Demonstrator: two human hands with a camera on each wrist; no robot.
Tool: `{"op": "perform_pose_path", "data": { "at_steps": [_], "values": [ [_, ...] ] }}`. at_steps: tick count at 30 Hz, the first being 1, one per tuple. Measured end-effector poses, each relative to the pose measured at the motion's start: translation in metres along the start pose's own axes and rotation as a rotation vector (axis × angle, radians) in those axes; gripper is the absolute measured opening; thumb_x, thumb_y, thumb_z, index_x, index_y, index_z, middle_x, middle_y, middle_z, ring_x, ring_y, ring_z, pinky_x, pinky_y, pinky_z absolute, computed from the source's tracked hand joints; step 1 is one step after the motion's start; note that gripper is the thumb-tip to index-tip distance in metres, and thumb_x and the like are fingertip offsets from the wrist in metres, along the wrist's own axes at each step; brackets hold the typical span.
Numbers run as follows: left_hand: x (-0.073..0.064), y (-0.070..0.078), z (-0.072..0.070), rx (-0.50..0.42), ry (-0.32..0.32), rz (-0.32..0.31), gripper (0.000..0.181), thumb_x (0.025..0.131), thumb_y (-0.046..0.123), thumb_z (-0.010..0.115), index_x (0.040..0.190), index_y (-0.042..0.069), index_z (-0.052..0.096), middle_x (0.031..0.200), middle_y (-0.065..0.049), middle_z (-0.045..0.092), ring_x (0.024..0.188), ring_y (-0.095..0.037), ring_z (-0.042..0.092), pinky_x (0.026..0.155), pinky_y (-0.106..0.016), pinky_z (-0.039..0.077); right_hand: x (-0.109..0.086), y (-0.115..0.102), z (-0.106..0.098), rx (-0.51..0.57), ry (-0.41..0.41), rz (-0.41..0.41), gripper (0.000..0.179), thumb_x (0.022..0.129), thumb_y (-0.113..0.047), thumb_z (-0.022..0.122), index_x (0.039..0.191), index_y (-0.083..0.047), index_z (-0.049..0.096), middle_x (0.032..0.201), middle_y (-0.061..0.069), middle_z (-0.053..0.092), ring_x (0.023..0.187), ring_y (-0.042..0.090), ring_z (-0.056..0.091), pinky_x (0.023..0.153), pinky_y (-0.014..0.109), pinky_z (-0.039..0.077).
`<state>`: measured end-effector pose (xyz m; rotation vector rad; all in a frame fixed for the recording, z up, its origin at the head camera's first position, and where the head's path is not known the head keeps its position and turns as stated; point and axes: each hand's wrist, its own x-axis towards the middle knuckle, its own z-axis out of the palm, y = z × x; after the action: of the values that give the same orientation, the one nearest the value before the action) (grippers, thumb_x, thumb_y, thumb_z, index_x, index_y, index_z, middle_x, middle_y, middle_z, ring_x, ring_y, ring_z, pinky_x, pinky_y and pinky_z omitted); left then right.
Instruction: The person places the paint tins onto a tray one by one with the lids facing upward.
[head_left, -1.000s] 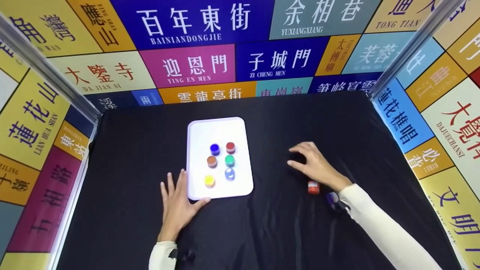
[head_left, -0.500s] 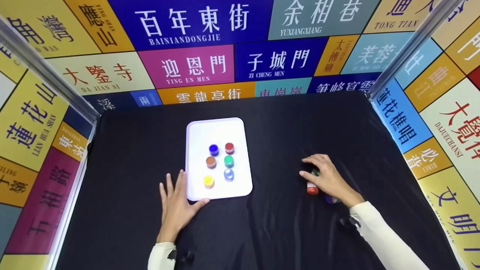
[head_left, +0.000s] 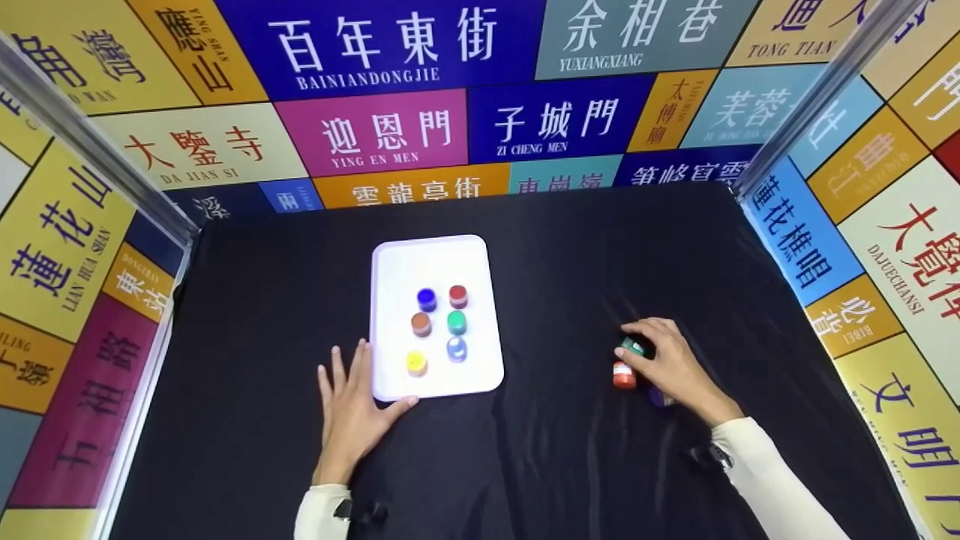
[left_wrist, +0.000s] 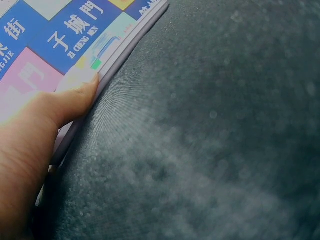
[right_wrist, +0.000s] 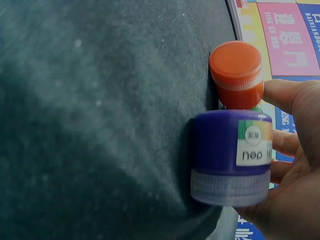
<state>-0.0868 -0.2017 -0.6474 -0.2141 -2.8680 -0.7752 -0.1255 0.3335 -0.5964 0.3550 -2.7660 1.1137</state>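
- A booth-like enclosure, not plainly a home or workshop
- Beneath both hands' fingers: a tabletop of wrinkled black cloth [head_left: 555,450]
- Beyond the fingers: a back wall [head_left: 390,127] of colourful Chinese place-name signs
- Left of the left fingers [head_left: 340,367], right of the right fingers [head_left: 651,328]: similar side walls [head_left: 900,255]; silvery corner posts [head_left: 796,127]
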Motion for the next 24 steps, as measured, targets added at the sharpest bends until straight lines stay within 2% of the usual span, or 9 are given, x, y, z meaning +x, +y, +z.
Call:
{"op": "perform_pose_path", "data": {
  "at_steps": [9,24],
  "values": [
    [0.0,0.001,-0.001,-0.013,-0.009,-0.002,0.125,0.084,0.071,0.083,0.173,0.003,0.029,0.18,-0.017,0.028,0.167,-0.054,0.004,0.132,-0.07,-0.005,-0.004,0.002,-0.008,-0.021,-0.06,0.053,0.038,0.098,-0.018,0.085,0.13,0.001,0.077,0.131,0.02,0.072,0.133,0.04,0.054,0.113,0.06,0.042],
    [0.0,0.0,0.001,-0.018,0.006,0.002,0.125,0.083,0.071,0.084,0.173,0.004,0.03,0.179,-0.018,0.031,0.167,-0.054,0.006,0.131,-0.071,-0.004,0.01,-0.003,-0.023,-0.096,-0.222,0.034,0.037,0.096,-0.021,0.088,0.123,0.002,0.079,0.116,0.016,0.077,0.122,0.041,0.056,0.106,0.06,0.045]
  ]
}}
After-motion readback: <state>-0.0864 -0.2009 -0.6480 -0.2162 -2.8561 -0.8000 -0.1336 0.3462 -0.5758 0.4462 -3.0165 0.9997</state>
